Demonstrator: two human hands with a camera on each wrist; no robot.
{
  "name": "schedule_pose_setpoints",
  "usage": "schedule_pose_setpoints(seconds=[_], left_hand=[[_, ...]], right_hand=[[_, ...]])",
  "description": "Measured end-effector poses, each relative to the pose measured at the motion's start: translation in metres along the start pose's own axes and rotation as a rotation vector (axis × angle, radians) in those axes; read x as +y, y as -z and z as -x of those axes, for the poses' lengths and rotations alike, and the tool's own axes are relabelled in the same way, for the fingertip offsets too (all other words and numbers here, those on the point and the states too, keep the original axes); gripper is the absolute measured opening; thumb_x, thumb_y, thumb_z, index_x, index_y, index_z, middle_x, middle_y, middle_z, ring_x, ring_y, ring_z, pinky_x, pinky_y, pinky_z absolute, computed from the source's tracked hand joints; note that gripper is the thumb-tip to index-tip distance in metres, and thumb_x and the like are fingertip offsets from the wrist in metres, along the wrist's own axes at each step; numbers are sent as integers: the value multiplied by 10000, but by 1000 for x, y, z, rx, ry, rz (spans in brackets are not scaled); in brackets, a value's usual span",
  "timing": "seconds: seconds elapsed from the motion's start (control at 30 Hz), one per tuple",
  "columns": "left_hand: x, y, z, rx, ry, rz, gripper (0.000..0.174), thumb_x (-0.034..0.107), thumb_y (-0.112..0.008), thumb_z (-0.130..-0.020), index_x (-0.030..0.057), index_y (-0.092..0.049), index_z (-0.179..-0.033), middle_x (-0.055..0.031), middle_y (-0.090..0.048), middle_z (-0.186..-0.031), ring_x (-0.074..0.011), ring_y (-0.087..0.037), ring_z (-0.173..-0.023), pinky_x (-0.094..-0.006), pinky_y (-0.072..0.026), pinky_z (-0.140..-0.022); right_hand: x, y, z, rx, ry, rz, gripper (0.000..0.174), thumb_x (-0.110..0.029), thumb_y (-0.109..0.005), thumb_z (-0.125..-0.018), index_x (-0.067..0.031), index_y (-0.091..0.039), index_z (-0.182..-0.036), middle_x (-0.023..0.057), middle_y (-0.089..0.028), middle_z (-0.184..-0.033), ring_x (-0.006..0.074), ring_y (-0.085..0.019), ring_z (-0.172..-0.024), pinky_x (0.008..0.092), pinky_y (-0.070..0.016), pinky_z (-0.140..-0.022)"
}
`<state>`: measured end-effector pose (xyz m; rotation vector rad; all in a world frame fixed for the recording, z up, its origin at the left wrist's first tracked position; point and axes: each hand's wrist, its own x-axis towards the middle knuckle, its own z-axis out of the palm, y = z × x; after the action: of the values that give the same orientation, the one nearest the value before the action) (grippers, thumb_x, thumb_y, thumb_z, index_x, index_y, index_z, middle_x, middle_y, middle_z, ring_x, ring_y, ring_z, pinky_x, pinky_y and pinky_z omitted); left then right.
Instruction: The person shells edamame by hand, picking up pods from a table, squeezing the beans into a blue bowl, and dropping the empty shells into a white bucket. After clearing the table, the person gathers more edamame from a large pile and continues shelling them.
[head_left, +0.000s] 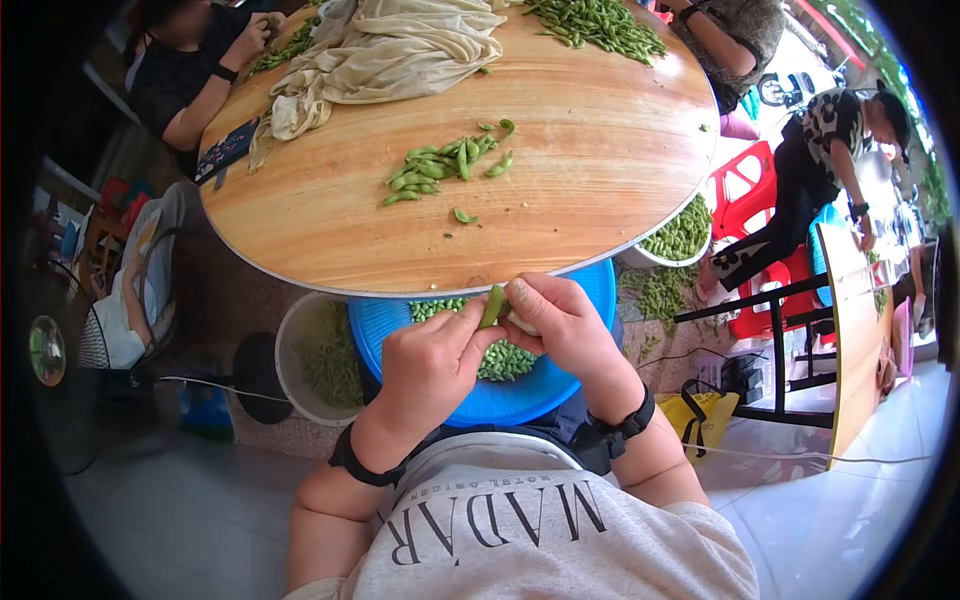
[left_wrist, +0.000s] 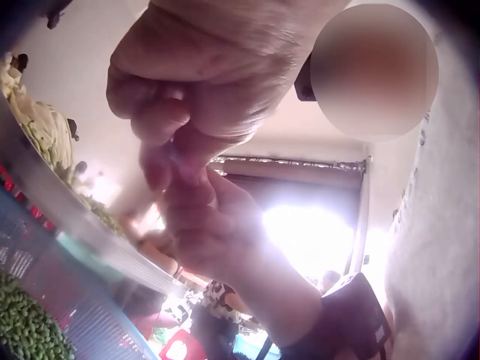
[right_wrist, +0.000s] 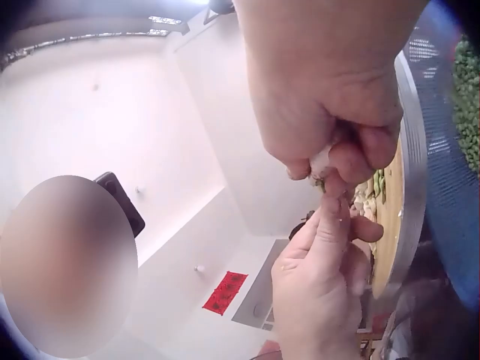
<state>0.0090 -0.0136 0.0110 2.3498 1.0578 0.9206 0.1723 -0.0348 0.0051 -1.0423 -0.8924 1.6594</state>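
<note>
A green soybean pod (head_left: 493, 305) is held over a blue basket (head_left: 363, 340) with shelled green beans (head_left: 507, 363) inside. My left hand (head_left: 430, 350) pinches the pod between thumb and fingers. At the pod's other side, my right hand (head_left: 565, 322) grips with its thumb and curled fingers. Something white (right_wrist: 321, 160) shows among the right hand's fingers in the right wrist view. The hands meet at the fingertips, which hide most of the pod in both wrist views.
The wooden table (head_left: 330, 220) bears a small group of pods (head_left: 430, 168), a larger pile (head_left: 600, 30) and a cream cloth (head_left: 400, 55). Buckets of green pods or husks stand left (head_left: 290, 345) and right (head_left: 680, 240) of the basket. Other people sit or stand around.
</note>
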Motion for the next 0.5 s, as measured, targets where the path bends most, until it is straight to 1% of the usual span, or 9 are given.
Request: schedule_pose_setpoints(seconds=[0.03, 0.13, 0.23, 0.3, 0.4, 0.43, 0.5], left_hand=[[0, -1, 1, 6, -1, -5, 307, 99, -688, -723, 23, -618, -1012, -128, -574, -655, -266, -570, -553, -337, -442, -495], [-4, -4, 2, 38, -61, -81, 282, 173, -683, -731, 32, -626, -968, -77, -565, -610, -222, -560, -497, -315, -422, -435], [1, 0, 2, -30, 19, -56, 300, 97, -686, -722, 22, -617, -1005, -127, -565, -641, -269, -561, -540, -343, -439, -490], [0, 1, 2, -42, 23, -55, 305, 95, -686, -722, 22, -614, -1009, -130, -565, -642, -270, -562, -541, -343, -438, -489], [0, -1, 3, -35, 13, -16, 307, 88, -679, -728, 13, -608, -1017, -141, -561, -645, -279, -559, -542, -341, -436, -486], [0, -2, 4, -27, 8, 2, 308, 85, -676, -731, 8, -605, -1020, -145, -560, -647, -284, -557, -543, -341, -435, -485], [-3, -9, 7, 29, -13, 66, 282, 124, -663, -755, 1, -609, -1003, -126, -574, -639, -244, -570, -523, -326, -440, -459]], right_hand=[[0, 0, 0, -9, 10, -14, 302, -286, -440, -939, -15, -562, -881, -36, -479, -668, 26, -418, -570, 159, -346, -482], [4, 1, 0, -25, 28, -27, 300, -284, -447, -936, -12, -563, -887, -33, -492, -673, 24, -426, -575, 158, -345, -481], [3, 1, 0, -20, 23, -8, 292, -278, -454, -934, -11, -561, -882, -31, -497, -669, 23, -429, -577, 158, -342, -479], [0, -2, 1, -2, 11, -38, 283, -272, -462, -931, -12, -558, -871, -29, -495, -660, 24, -427, -573, 159, -337, -475], [4, 3, 0, -24, 49, 152, 269, -260, -477, -926, -14, -546, -842, -22, -495, -656, 26, -424, -567, 163, -331, -474], [7, 3, -1, -1, 60, 126, 266, -257, -479, -925, -15, -542, -833, -21, -494, -653, 28, -424, -565, 166, -330, -475], [14, 0, -3, 44, 83, 72, 262, -250, -483, -924, -17, -534, -815, -18, -492, -647, 32, -422, -562, 173, -328, -476]])
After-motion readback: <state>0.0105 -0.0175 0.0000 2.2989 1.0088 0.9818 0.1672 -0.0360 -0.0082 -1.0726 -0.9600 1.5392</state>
